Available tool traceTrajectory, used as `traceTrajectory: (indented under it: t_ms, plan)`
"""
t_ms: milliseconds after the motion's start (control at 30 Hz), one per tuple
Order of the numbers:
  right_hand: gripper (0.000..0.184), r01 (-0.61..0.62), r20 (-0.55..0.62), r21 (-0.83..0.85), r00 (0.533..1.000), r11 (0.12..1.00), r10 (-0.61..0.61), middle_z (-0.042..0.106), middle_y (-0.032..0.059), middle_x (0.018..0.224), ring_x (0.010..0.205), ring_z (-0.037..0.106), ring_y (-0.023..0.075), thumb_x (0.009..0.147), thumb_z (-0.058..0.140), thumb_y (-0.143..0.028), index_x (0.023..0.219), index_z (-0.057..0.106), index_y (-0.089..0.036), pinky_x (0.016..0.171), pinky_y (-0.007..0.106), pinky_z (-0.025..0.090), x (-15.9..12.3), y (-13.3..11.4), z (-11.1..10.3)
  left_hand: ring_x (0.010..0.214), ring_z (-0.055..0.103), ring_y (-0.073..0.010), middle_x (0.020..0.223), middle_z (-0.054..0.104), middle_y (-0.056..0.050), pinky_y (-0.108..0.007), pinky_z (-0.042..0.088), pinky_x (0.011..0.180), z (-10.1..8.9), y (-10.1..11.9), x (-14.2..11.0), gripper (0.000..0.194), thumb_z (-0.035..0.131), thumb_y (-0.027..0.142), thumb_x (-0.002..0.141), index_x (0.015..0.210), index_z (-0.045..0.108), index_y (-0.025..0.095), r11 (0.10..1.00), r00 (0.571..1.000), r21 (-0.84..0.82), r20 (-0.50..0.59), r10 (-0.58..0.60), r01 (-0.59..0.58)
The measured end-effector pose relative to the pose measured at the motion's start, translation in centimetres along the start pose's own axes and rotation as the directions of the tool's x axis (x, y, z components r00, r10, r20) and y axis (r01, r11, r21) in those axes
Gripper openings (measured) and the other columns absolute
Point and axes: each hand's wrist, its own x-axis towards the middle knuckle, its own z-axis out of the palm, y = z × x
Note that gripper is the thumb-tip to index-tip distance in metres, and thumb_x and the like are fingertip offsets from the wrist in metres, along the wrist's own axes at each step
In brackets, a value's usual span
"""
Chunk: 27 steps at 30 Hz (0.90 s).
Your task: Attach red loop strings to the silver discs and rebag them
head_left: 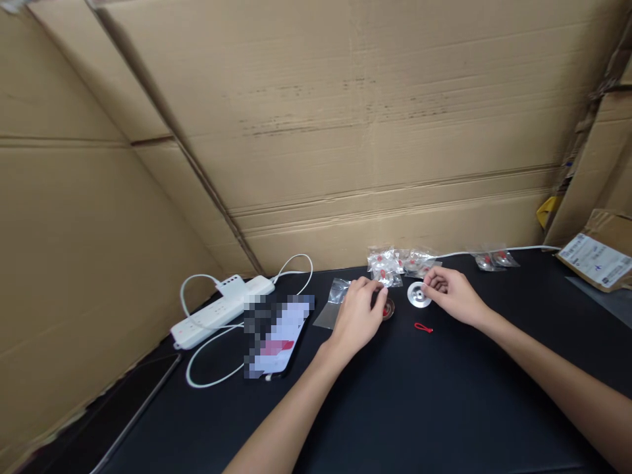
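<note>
Disc (415, 296) at right fingertips (430, 291): smooth, shiny metal. Loop (423, 327) on near side: cloth-like cord. Packets (385, 260) beyond: clear, crinkled, glossy plastic. Tabletop (419, 408) beneath: smooth, matt. Wall (345, 158) well beyond: matt cardboard, creased.

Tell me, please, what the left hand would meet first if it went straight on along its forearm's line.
The left hand would probably meet the small clear plastic bags first, with the cardboard wall behind them; depth is unclear, so it might pass over the bags.
</note>
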Motion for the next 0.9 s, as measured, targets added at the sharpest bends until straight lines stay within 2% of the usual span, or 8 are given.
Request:
traceTrajectory:
  t_ms: [100,267,333,433,567,667,767,900]
  plan:
    - [0.020,-0.007,0.020,0.190,1.000,0.982,0.003,0.060,0.0006,0.071,0.062,0.058,0.0132,0.076,0.066,-0.035,0.077,0.056,-0.018,0.059,0.026,0.046,-0.2,-1.2,0.2,0.081,0.060,-0.0206,0.087,0.065,-0.006,-0.035,0.046,0.078,-0.4,0.9,0.2,0.030,0.046,0.037,0.093,0.098,0.068,0.017,0.970,0.999,-0.237,0.026,-0.042,0.047]
    - [0.030,-0.054,0.127,0.324,0.992,0.945,0.013,0.061,0.0007,0.071,0.062,0.059,0.0130,0.075,0.071,-0.044,0.080,0.057,-0.018,0.060,0.027,0.050,-0.7,-2.7,0.7,0.061,0.057,-0.0137,0.072,0.063,-0.003,-0.025,0.043,0.055,-0.2,1.8,0.1,0.029,0.061,0.041,0.084,0.097,0.064,0.015,0.688,0.953,-0.679,0.298,-0.059,0.256]
    - [0.030,-0.038,0.175,0.277,0.984,0.960,-0.012,0.062,0.0015,0.072,0.062,0.059,0.0128,0.078,0.068,-0.046,0.082,0.060,-0.017,0.061,0.028,0.050,-0.7,-2.7,0.6,0.054,0.053,-0.0112,0.067,0.061,-0.002,-0.023,0.038,0.049,-0.2,1.8,0.1,0.027,0.065,0.040,0.080,0.089,0.064,0.015,0.625,0.944,-0.722,0.322,-0.076,0.297]
    - [0.028,0.072,0.223,0.016,0.972,0.997,-0.074,0.065,0.0025,0.072,0.062,0.058,0.0126,0.084,0.062,-0.045,0.083,0.065,-0.017,0.060,0.026,0.048,-0.8,-2.2,-0.1,0.051,0.050,-0.0102,0.060,0.058,-0.001,-0.022,0.035,0.046,-0.2,1.3,0.2,0.023,0.066,0.036,0.079,0.082,0.063,0.014,0.554,0.932,-0.753,0.333,-0.143,0.355]
    - [0.026,0.172,0.400,-0.237,0.914,0.956,-0.065,0.063,0.0000,0.064,0.056,0.056,0.0119,0.079,0.069,-0.044,0.081,0.068,-0.018,0.052,0.022,0.042,-0.9,-1.4,-1.1,0.054,0.053,-0.0103,0.063,0.060,-0.002,-0.021,0.036,0.046,-0.2,0.5,0.5,0.019,0.069,0.031,0.077,0.080,0.062,0.013,0.443,0.905,-0.792,0.333,-0.263,0.420]
    - [0.013,0.248,0.509,-0.271,0.857,0.930,-0.080,0.064,-0.0003,0.068,0.058,0.057,0.0115,0.077,0.072,-0.031,0.080,0.069,-0.019,0.053,0.021,0.042,-1.2,-1.4,-1.3,0.053,0.053,-0.0095,0.064,0.060,-0.001,-0.020,0.036,0.045,-0.1,0.2,0.6,0.017,0.070,0.028,0.076,0.080,0.062,0.013,0.383,0.886,-0.808,0.344,-0.310,0.448]
    - [0.006,0.296,0.535,-0.280,0.838,0.913,-0.107,0.064,0.0001,0.068,0.059,0.056,0.0112,0.080,0.065,-0.020,0.074,0.068,-0.019,0.054,0.021,0.042,-1.5,-1.6,-1.1,0.053,0.054,-0.0099,0.063,0.058,-0.001,-0.020,0.035,0.044,0.0,0.3,0.5,0.017,0.070,0.027,0.075,0.081,0.062,0.013,0.370,0.881,-0.810,0.348,-0.320,0.454]
    - [0.010,0.199,0.456,-0.165,0.884,0.966,-0.104,0.064,0.0006,0.066,0.055,0.056,0.0113,0.086,0.057,-0.022,0.079,0.061,-0.018,0.052,0.022,0.043,-1.5,-1.7,-0.6,0.054,0.054,-0.0108,0.061,0.058,-0.001,-0.020,0.036,0.044,0.2,0.4,0.4,0.018,0.070,0.027,0.076,0.083,0.063,0.013,0.395,0.888,-0.804,0.335,-0.316,0.444]
